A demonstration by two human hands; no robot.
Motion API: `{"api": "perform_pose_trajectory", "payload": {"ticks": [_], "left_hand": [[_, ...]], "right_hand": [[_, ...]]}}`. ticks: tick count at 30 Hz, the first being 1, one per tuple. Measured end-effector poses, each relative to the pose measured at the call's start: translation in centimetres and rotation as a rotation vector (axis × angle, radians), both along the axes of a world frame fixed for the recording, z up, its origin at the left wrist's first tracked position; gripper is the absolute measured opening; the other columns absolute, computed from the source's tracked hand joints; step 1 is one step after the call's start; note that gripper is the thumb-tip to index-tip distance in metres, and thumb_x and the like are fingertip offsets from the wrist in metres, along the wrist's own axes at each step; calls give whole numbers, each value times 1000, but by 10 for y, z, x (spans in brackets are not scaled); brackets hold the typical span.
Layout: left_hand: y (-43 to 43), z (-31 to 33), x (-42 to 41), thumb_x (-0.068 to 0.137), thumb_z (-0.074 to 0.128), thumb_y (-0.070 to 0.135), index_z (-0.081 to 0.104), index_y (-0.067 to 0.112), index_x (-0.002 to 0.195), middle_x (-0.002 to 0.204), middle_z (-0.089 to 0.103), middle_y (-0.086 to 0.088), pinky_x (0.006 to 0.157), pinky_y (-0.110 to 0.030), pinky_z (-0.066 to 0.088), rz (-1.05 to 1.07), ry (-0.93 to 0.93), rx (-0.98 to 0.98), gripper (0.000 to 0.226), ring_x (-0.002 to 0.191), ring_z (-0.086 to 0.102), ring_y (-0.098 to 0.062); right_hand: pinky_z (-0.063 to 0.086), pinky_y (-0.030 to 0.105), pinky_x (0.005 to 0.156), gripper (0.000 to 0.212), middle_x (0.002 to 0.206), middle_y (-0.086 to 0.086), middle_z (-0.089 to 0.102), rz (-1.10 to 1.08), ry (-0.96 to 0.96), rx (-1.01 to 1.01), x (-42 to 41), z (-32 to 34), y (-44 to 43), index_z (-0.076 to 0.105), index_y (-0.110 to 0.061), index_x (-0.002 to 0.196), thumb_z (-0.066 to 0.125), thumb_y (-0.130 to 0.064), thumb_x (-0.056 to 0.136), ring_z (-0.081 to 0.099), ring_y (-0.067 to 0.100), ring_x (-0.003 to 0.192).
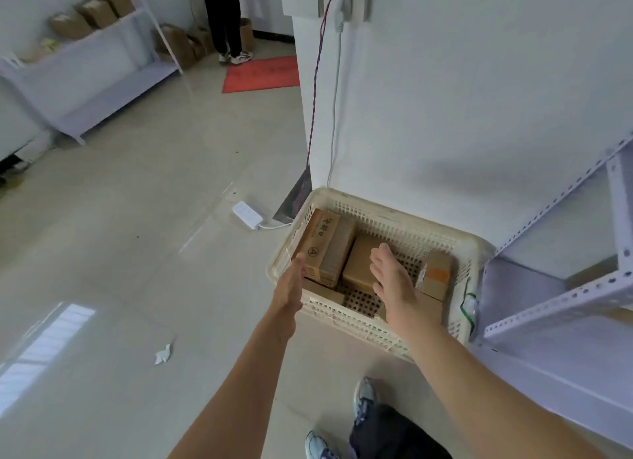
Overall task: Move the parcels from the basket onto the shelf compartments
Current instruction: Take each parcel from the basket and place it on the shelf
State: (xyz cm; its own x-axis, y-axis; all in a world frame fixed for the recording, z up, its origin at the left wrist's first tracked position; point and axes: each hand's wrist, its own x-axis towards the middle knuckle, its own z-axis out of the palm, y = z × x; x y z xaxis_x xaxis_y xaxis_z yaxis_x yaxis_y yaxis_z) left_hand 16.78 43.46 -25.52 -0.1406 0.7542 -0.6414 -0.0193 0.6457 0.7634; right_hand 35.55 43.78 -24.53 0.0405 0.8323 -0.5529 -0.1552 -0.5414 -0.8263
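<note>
Both arms reach into the basket (394, 215), left hand (291, 284) and right hand (394, 280) spread flat, flanking two boxes (329, 249).

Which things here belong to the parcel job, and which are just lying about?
Job: cream perforated plastic basket; printed brown cardboard parcel; white metal shelf; left hand; right hand.
Lying about: white power strip; crumpled white paper; red floor mat.

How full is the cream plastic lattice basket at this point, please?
Partly full: the cream plastic lattice basket holds several brown cardboard parcels, with bare perforated floor showing between them.
</note>
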Motion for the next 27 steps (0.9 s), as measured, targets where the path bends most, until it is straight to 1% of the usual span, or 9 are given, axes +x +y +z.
{"api": "perform_pose_trajectory", "payload": {"ticks": [3, 6, 10, 13, 19, 21, 23, 25, 27], "left_hand": [[37, -18, -14, 106, 40, 68, 43, 19, 161, 167, 41, -4, 122, -54, 30, -44, 29, -60, 74, 156, 34, -30], [80, -36, -21, 107, 38, 66, 44, 19, 160, 167, 42, -6, 127, -56, 27, -91, 68, -107, 72, 155, 35, -29], [137, -65, -26, 110, 36, 61, 47, 17, 157, 160, 47, -6, 118, -49, 33, -141, 124, -144, 65, 144, 43, -25], [172, -96, -31, 110, 37, 62, 45, 17, 158, 162, 46, -6, 123, -53, 32, -168, 134, -198, 67, 150, 40, -28], [222, -153, -30, 110, 35, 60, 45, 17, 159, 162, 46, -6, 123, -53, 33, -241, 174, -289, 66, 150, 40, -30], [234, -173, -29, 111, 35, 58, 44, 17, 160, 161, 47, -6, 119, -49, 33, -262, 179, -305, 64, 149, 40, -30], [247, -189, -28, 111, 35, 55, 48, 16, 157, 156, 52, -6, 110, -41, 33, -269, 178, -310, 63, 146, 44, -29], [262, -209, -27, 99, 38, 66, 53, 18, 153, 152, 58, -7, 108, -39, 35, -280, 173, -308, 74, 142, 50, -29], [278, -243, -31, 77, 39, 77, 56, 19, 149, 146, 63, -7, 112, -46, 43, -272, 201, -327, 94, 133, 58, -30]], "right_hand": [[18, 48, 130, 66, 172, 0, 29, -36, 5, -35, -13, -22, 29, 28, -18, 165, 32, -55, 111, 31, 18, 156], [22, 44, 129, 64, 170, -1, 33, -95, 0, -89, -24, -50, 64, 32, -19, 164, 33, -54, 111, 36, 17, 153], [24, 43, 128, 63, 169, -3, 35, -151, -1, -161, -36, -91, 112, 34, -21, 163, 35, -55, 110, 39, 15, 151], [25, 42, 127, 63, 169, -2, 34, -166, 0, -222, -41, -118, 142, 34, -21, 164, 34, -55, 111, 38, 16, 152], [27, 44, 126, 66, 169, 0, 36, -194, -32, -334, -42, -170, 178, 34, -19, 163, 35, -57, 110, 37, 19, 152], [26, 45, 127, 66, 169, 0, 36, -213, -39, -360, -42, -189, 187, 35, -19, 163, 35, -57, 110, 36, 19, 153], [26, 45, 127, 66, 169, 0, 36, -244, -46, -380, -42, -209, 195, 35, -19, 163, 35, -58, 110, 36, 19, 153], [26, 47, 127, 67, 168, -1, 36, -257, -46, -408, -43, -230, 205, 35, -21, 163, 35, -60, 109, 37, 19, 152], [25, 48, 127, 69, 168, -2, 36, -274, -37, -449, -43, -249, 213, 35, -22, 163, 34, -62, 108, 36, 19, 153]]}}
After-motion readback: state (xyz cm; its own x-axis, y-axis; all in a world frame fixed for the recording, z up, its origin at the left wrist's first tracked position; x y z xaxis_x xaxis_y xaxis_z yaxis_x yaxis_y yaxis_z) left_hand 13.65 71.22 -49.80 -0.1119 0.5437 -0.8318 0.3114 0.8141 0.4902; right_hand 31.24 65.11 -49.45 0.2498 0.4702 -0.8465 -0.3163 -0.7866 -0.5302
